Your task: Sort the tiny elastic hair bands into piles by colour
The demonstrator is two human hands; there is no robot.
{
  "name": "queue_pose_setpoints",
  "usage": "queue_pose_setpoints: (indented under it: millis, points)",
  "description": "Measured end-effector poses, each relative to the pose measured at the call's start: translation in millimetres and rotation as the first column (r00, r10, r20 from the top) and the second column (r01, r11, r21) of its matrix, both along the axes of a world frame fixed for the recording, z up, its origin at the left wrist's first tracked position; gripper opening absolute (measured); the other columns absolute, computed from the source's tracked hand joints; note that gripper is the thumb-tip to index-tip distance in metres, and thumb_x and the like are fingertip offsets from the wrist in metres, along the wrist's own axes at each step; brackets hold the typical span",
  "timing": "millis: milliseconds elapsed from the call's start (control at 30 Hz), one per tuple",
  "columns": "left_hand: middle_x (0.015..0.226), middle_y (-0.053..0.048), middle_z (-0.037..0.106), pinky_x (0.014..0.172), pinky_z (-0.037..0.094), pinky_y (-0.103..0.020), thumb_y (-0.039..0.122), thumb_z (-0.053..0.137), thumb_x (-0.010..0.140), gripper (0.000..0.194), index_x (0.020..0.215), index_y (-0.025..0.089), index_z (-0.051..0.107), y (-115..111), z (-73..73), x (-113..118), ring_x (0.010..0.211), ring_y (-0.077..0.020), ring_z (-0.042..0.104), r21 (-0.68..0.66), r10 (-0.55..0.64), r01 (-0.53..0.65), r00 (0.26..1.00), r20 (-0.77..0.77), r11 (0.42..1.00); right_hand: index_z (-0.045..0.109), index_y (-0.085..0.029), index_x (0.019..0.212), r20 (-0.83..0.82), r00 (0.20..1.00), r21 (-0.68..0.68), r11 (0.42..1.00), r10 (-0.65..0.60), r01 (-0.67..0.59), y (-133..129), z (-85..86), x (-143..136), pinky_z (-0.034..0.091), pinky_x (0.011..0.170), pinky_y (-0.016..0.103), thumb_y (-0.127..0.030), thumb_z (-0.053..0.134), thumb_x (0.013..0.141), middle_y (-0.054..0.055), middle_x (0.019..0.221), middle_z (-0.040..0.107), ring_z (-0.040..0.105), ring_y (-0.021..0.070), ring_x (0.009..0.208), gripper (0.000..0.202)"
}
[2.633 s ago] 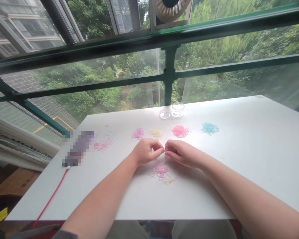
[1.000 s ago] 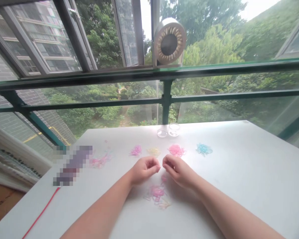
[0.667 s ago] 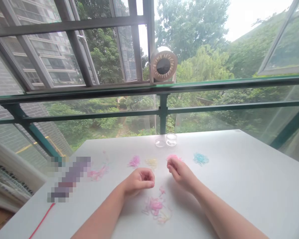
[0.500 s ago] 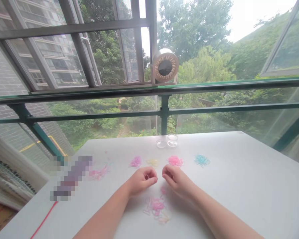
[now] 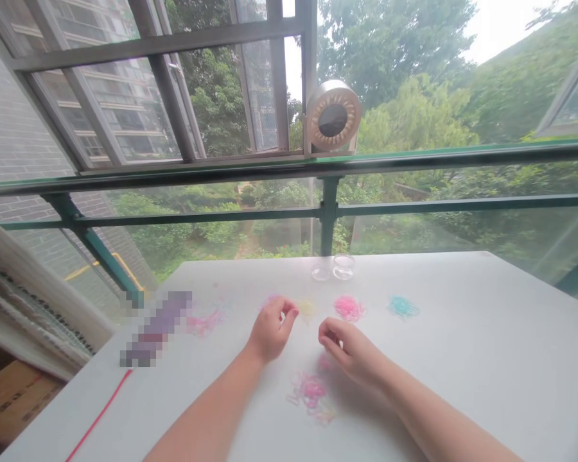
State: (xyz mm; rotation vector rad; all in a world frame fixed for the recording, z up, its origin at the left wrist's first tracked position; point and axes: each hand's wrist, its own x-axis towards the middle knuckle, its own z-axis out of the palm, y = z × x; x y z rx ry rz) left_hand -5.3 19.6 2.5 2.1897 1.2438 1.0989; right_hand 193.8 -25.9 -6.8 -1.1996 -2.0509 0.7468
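Note:
My left hand is raised over the table with thumb and index finger pinched together, beside a small yellow pile. It partly covers a purple pile behind it. Fingers curled inward, my right hand is closed just in front of a bright pink pile. What either hand holds, if anything, is too small to make out. The piles look like thin loops, perhaps small rubber bands. A mixed pink and yellow heap lies between my forearms; a teal pile sits at the right.
On the white table, two clear round containers stand near the back edge. Another pinkish pile lies left, beside a pixelated dark object with a red cord. A round fan-like device sits by the railing.
My left hand has moved up and away from my right hand, towards the purple and yellow piles. My right hand stays closed in nearly the same place. The view has shifted slightly.

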Motion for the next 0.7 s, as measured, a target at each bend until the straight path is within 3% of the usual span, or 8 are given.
queue_pose_setpoints:
  millis: [67, 200, 233, 400, 467, 633, 700]
  points:
    - [0.078, -0.004, 0.062, 0.065, 0.042, -0.027, 0.03, 0.045, 0.088, 0.019, 0.082, 0.016, 0.057, 0, -1.4, 1, 0.072, -0.0146, 0.055, 0.006, -0.008, 0.008, 1.0, 0.0, 1.0, 0.048, -0.019, 0.078, -0.004, 1.0, 0.001, 1.0, -0.006, 0.006, 0, -0.3, 0, 0.036, 0.059, 0.026, -0.02, 0.043, 0.086, -0.001, 0.068, 0.052, 0.045, 0.0126, 0.061, 0.01]
    - [0.077, -0.003, 0.062, 0.065, 0.042, -0.025, 0.025, 0.05, 0.085, 0.013, 0.08, 0.016, 0.058, -3, -3.4, 6, 0.074, -0.0139, 0.057, -0.044, -0.258, 0.255, 0.962, -0.087, 0.966, 0.049, -0.019, 0.078, 0.0, 0.999, -0.008, 0.999, -0.048, 0.048, 5, -0.5, 3, 0.035, 0.057, 0.026, -0.022, 0.043, 0.086, -0.002, 0.064, 0.051, 0.045, 0.0125, 0.058, 0.01]
    - [0.077, -0.003, 0.062, 0.066, 0.042, -0.025, 0.025, 0.05, 0.085, 0.013, 0.08, 0.017, 0.059, -2, -3.2, 6, 0.074, -0.0139, 0.057, -0.038, -0.273, 0.271, 0.957, -0.101, 0.962, 0.049, -0.019, 0.078, 0.0, 0.998, -0.007, 0.998, -0.059, 0.059, 6, -0.3, 4, 0.035, 0.057, 0.026, -0.022, 0.043, 0.086, -0.001, 0.064, 0.05, 0.045, 0.0127, 0.059, 0.011]
    - [0.079, -0.004, 0.062, 0.069, 0.043, -0.028, 0.028, 0.048, 0.087, 0.017, 0.082, 0.016, 0.058, 6, 0.0, -1, 0.076, -0.0149, 0.056, 0.084, 0.009, -0.007, 1.0, -0.025, 0.996, 0.047, -0.019, 0.077, -0.001, 0.998, -0.003, 0.998, -0.07, 0.07, 10, 0.6, 6, 0.037, 0.06, 0.027, -0.02, 0.043, 0.085, -0.001, 0.067, 0.052, 0.047, 0.0133, 0.062, 0.009]
    - [0.079, -0.004, 0.062, 0.068, 0.043, -0.027, 0.029, 0.048, 0.087, 0.017, 0.082, 0.016, 0.058, 8, 0.0, -3, 0.076, -0.015, 0.056, 0.074, 0.019, -0.018, 1.0, -0.019, 0.997, 0.048, -0.02, 0.078, 0.003, 0.997, -0.011, 0.997, -0.071, 0.071, 9, 0.6, 6, 0.038, 0.06, 0.027, -0.02, 0.043, 0.085, 0.0, 0.068, 0.053, 0.048, 0.0135, 0.062, 0.009]
    - [0.081, -0.003, 0.063, 0.065, 0.043, -0.025, 0.026, 0.05, 0.085, 0.013, 0.082, 0.017, 0.059, 0, -2.7, 5, 0.075, -0.0133, 0.057, -0.057, -0.283, 0.278, 0.955, -0.094, 0.959, 0.051, -0.019, 0.079, 0.008, 0.993, -0.004, 0.993, -0.114, 0.114, 8, 1.3, 6, 0.038, 0.059, 0.027, -0.024, 0.046, 0.084, 0.0, 0.068, 0.055, 0.047, 0.0134, 0.061, 0.009]
    - [0.08, -0.003, 0.063, 0.066, 0.043, -0.025, 0.025, 0.049, 0.085, 0.013, 0.082, 0.017, 0.059, -3, -2.6, 8, 0.075, -0.0129, 0.057, -0.088, -0.322, 0.314, 0.941, -0.105, 0.945, 0.052, -0.019, 0.078, 0.011, 0.99, -0.003, 0.99, -0.139, 0.139, 8, 2.1, 6, 0.037, 0.057, 0.026, -0.024, 0.047, 0.084, 0.0, 0.066, 0.054, 0.046, 0.0131, 0.059, 0.009]
